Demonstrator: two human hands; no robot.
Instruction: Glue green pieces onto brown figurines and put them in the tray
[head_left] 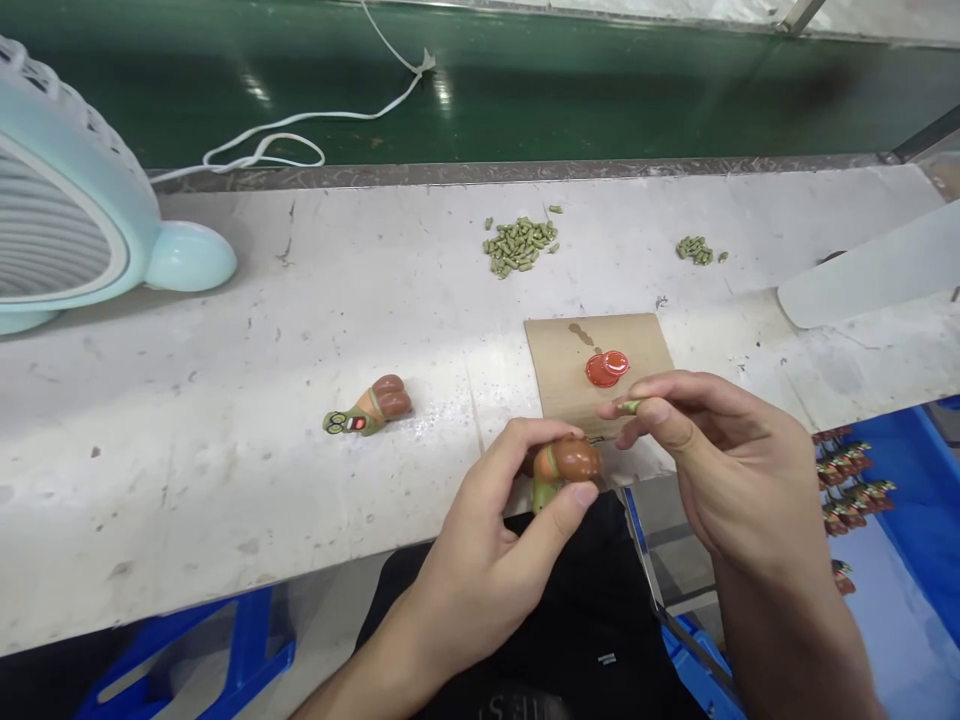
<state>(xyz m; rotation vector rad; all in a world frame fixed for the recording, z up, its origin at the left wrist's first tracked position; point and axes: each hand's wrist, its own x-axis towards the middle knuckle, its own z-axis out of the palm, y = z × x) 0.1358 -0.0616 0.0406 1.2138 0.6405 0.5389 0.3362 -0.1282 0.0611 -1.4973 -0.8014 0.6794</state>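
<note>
The counter (225, 400) carries a pale fan (67, 200), a card (577, 360) with a red blob (606, 368), two heaps of green pegs (519, 244), and a finished snail (369, 408). At the near edge the left hand (495, 540) pinches a brown snail (568, 465); the right hand (720, 450) pinches one peg (630, 406) just above it — both grips clenched. Judged step: fitting the peg, probably after a dab of red. Next calls for fine aim at a small socket. No writing legible.
</note>
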